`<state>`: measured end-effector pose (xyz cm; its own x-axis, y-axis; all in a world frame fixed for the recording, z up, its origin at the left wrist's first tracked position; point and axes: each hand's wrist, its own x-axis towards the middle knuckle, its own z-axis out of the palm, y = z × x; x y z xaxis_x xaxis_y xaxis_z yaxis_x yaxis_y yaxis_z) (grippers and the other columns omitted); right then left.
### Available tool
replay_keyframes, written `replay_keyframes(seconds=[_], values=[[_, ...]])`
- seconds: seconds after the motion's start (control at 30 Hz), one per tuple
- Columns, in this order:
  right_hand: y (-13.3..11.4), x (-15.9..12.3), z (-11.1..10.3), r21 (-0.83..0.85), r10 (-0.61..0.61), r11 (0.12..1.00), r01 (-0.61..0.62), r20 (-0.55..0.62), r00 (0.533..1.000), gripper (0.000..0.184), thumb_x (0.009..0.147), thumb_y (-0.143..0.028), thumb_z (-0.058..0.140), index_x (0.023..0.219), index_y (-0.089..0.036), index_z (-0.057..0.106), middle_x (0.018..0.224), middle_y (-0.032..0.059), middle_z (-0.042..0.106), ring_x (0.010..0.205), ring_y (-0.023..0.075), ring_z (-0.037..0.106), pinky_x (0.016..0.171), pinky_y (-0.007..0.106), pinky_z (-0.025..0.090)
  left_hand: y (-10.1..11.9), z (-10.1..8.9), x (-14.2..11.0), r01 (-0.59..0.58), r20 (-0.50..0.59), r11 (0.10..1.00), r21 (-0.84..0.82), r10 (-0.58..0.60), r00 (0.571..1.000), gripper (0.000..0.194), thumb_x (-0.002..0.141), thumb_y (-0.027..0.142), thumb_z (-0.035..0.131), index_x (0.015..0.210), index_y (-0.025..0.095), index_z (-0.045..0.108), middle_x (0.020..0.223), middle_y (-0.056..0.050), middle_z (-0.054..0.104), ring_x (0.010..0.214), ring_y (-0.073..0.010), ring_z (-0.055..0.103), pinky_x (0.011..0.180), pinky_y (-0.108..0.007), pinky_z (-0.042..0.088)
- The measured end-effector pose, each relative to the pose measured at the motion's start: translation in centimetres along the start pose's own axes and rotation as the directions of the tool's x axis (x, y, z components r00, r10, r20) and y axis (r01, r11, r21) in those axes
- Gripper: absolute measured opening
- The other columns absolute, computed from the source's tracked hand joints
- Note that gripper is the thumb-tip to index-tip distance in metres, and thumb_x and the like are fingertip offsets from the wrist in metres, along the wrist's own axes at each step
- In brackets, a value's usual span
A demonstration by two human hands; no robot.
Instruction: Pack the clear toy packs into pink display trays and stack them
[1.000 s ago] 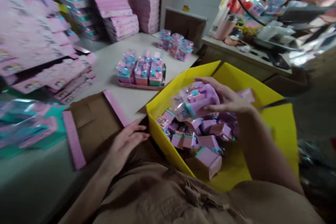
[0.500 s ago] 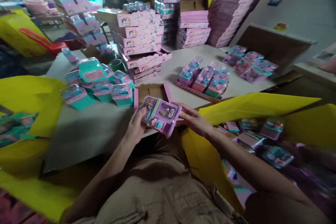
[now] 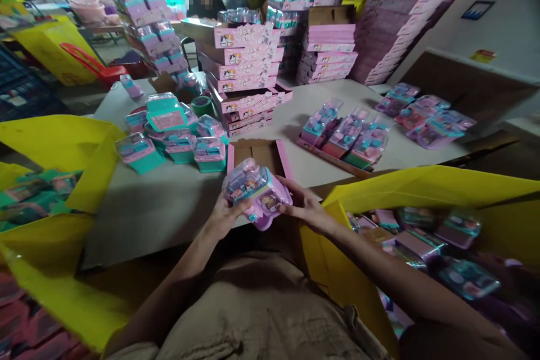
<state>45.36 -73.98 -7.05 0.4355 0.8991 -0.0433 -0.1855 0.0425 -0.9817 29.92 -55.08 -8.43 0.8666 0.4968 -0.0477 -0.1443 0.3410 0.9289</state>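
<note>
Clamping a clear-lidded purple plastic case (image 3: 260, 187) at both ends, left hand (image 3: 221, 216) and right hand (image 3: 310, 211) hold it near the pink-edged brown cardboard tray (image 3: 257, 151); probably light, stiff, slick, best held by its base.

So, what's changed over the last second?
The purple toy has come left from over the right-hand yellow box to just in front of the open tray. The right hand keeps hold of it, and the left hand, free a second ago, now grips it too. The open tray and the filled tray to its right stay in place.
</note>
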Motion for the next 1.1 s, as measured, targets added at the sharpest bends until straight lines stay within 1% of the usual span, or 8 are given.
replay_keyframes(seconds=[0.2, 0.4, 0.47, 0.53, 0.63, 0.8, 0.97, 1.1], values=[[1.3, 0.1, -0.4, -0.022, -0.059, 0.998, 0.063, 0.138, 0.989, 0.095, 0.080, -0.041, 0.092, 0.163, -0.030, 0.045, 0.170, 0.0117, 0.042, 0.155, 0.0317, 0.044, 0.127, 0.052, 0.039, 1.1, -0.3, -0.4, -0.173, 0.171, 0.966, 0.190, 0.141, 0.975, 0.080, 0.069, 0.027, 0.097, 0.140, 0.028, 0.060, 0.130, -0.008, 0.073, 0.112, -0.0268, 0.072, 0.100, -0.044, 0.061], [2.3, 0.8, -2.2, -0.182, -0.095, 0.977, 0.114, 0.109, 0.990, 0.095, 0.086, -0.045, 0.086, 0.166, -0.030, 0.038, 0.163, 0.0137, 0.051, 0.145, 0.0293, 0.057, 0.116, 0.047, 0.053, 1.5, -0.9, 1.4, -0.261, 0.189, 0.900, 0.350, 0.205, 0.960, 0.082, 0.069, 0.035, 0.096, 0.140, 0.022, 0.057, 0.135, -0.011, 0.068, 0.119, -0.0263, 0.068, 0.103, -0.040, 0.059], [1.1, 2.2, -4.0, -0.475, -0.067, 0.879, 0.035, -0.050, 0.997, 0.078, 0.094, -0.045, 0.076, 0.162, -0.024, 0.045, 0.153, 0.0167, 0.061, 0.134, 0.0294, 0.065, 0.109, 0.046, 0.058, 1.4, -1.1, 4.1, -0.249, 0.138, 0.898, 0.362, 0.213, 0.967, 0.077, 0.068, 0.040, 0.097, 0.131, 0.020, 0.059, 0.123, -0.009, 0.071, 0.108, -0.0240, 0.070, 0.097, -0.039, 0.061], [-0.4, 4.5, -5.8, -0.744, 0.038, 0.628, -0.226, -0.260, 0.965, 0.059, 0.106, -0.043, 0.057, 0.158, -0.016, 0.049, 0.138, 0.0211, 0.070, 0.120, 0.0293, 0.073, 0.100, 0.044, 0.063, 1.1, -0.9, 8.0, -0.271, 0.105, 0.890, 0.367, 0.251, 0.962, 0.074, 0.065, 0.043, 0.098, 0.124, 0.019, 0.060, 0.115, -0.007, 0.072, 0.100, -0.0223, 0.070, 0.093, -0.038, 0.061], [-2.2, 8.1, -7.2, -0.809, 0.256, 0.327, -0.488, -0.421, 0.870, 0.051, 0.112, -0.039, 0.043, 0.151, -0.008, 0.051, 0.103, 0.0210, 0.080, 0.085, 0.0288, 0.081, 0.075, 0.039, 0.066, 0.1, 0.0, 13.9, -0.300, 0.110, 0.875, 0.379, 0.280, 0.954, 0.075, 0.060, 0.045, 0.098, 0.120, 0.019, 0.060, 0.110, -0.006, 0.070, 0.100, -0.0229, 0.069, 0.096, -0.040, 0.059], [-1.8, 11.7, -7.0, -0.825, 0.356, 0.252, -0.505, -0.406, 0.841, 0.031, 0.108, -0.024, 0.052, 0.131, -0.008, 0.064, 0.081, 0.0138, 0.079, 0.069, 0.0259, 0.080, 0.065, 0.029, 0.062, -2.5, 0.8, 19.7, -0.213, 0.109, 0.859, 0.466, 0.183, 0.977, 0.090, 0.062, 0.044, 0.096, 0.137, 0.015, 0.055, 0.127, -0.014, 0.069, 0.117, -0.0287, 0.066, 0.112, -0.047, 0.050], [0.1, 12.2, -6.9, -0.830, 0.331, 0.194, -0.523, -0.446, 0.832, 0.034, 0.109, -0.025, 0.055, 0.140, -0.011, 0.059, 0.106, 0.0122, 0.078, 0.086, 0.0210, 0.079, 0.081, 0.034, 0.064, -4.7, 0.2, 21.0, -0.210, 0.142, 0.824, 0.526, 0.159, 0.977, 0.105, 0.068, 0.038, 0.094, 0.158, 0.019, 0.043, 0.152, -0.016, 0.057, 0.142, -0.0299, 0.055, 0.127, -0.047, 0.034], [0.7, 12.5, -6.5, -0.837, 0.274, 0.166, -0.522, -0.469, 0.839, 0.041, 0.108, -0.037, 0.063, 0.142, -0.015, 0.060, 0.130, 0.0125, 0.070, 0.110, 0.0240, 0.073, 0.095, 0.045, 0.063, -6.3, 2.3, 20.8, -0.227, 0.091, 0.852, 0.472, 0.209, 0.974, 0.105, 0.077, 0.038, 0.089, 0.162, 0.022, 0.030, 0.154, -0.017, 0.056, 0.134, -0.0262, 0.061, 0.122, -0.044, 0.041]])
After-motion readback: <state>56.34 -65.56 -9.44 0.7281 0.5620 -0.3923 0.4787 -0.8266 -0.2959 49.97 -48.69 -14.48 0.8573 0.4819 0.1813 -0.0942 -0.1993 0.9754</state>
